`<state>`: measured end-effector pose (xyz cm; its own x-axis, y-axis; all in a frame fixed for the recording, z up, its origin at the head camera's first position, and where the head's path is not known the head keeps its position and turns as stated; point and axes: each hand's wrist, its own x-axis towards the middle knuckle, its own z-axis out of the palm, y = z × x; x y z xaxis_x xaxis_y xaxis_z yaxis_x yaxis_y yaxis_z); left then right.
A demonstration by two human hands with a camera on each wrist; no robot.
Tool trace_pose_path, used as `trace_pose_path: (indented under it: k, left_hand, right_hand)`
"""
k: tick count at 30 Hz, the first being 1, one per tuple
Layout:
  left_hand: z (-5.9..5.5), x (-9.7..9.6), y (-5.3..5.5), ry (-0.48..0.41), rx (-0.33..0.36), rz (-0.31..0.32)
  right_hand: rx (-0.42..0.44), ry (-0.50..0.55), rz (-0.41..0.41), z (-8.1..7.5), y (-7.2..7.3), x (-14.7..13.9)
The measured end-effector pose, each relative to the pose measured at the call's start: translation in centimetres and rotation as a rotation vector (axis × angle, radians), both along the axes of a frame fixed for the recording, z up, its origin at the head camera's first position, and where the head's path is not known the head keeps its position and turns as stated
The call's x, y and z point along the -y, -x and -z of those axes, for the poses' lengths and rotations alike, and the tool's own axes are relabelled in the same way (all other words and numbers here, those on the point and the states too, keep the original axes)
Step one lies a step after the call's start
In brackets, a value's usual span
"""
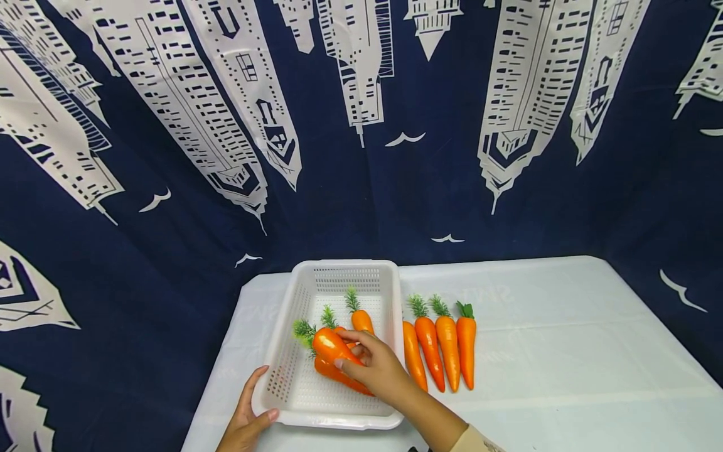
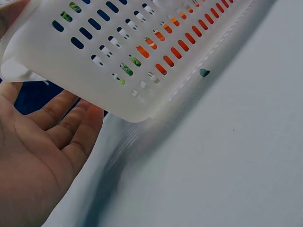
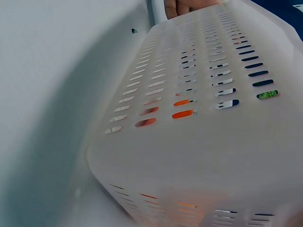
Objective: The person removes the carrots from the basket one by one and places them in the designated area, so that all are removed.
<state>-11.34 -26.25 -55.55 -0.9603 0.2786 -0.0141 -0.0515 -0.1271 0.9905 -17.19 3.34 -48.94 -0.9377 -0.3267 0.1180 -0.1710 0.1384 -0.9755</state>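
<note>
My right hand (image 1: 381, 370) holds an orange carrot (image 1: 329, 345) with a green leafy top, pinched between thumb and fingers over the white basket. Beneath it, another carrot (image 1: 339, 375) lies in the basket, partly covered by the hand. Farther back inside is a carrot (image 1: 362, 321). At the near left corner my left hand (image 1: 245, 417) grips the white plastic basket (image 1: 339, 422), thumb at the rim. In the left wrist view the fingers of the left hand (image 2: 42, 142) curl by the outside of the basket (image 2: 61, 90). The right wrist view shows only the basket's outer wall (image 3: 189, 156) and fingers (image 3: 182, 7) of the left hand.
Several carrots (image 1: 448, 351) lie side by side on the white-covered table (image 1: 565, 351), just right of the basket, leafy tops pointing away. Behind the table hangs a dark blue cloth (image 1: 429, 188) printed with white buildings and birds.
</note>
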Motion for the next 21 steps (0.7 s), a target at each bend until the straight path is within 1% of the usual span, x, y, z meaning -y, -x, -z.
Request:
trace_pose_path:
  k: [4, 6, 10, 12, 16, 21]
  left_hand:
    - [0.01, 0.07, 0.04, 0.002, 0.005, 0.003]
    - [-0.01, 0.08, 0.07, 0.004, 0.01, -0.001]
    - [-0.06, 0.02, 0.13, 0.003, 0.016, -0.008]
    - [-0.09, -0.01, 0.12, -0.001, 0.022, -0.009]
    - [-0.14, -0.04, 0.07, -0.004, 0.037, -0.018]
    - [0.06, -0.03, 0.05, -0.009, 0.025, -0.015]
  right_hand:
    - [0.035, 0.073, 0.058, -0.05, 0.05, -0.03]
    - [0.065, 0.125, 0.073, 0.06, 0.16, -0.11]
    - [0.084, 0.232, 0.1, 0.35, 0.35, -0.34]
    - [0.081, 0.278, 0.127, 0.41, 0.35, -0.45]
    - [0.072, 0.338, 0.181, 0.42, 0.24, -0.65]
    - [0.076, 0.362, 0.197, 0.37, 0.09, -0.86]
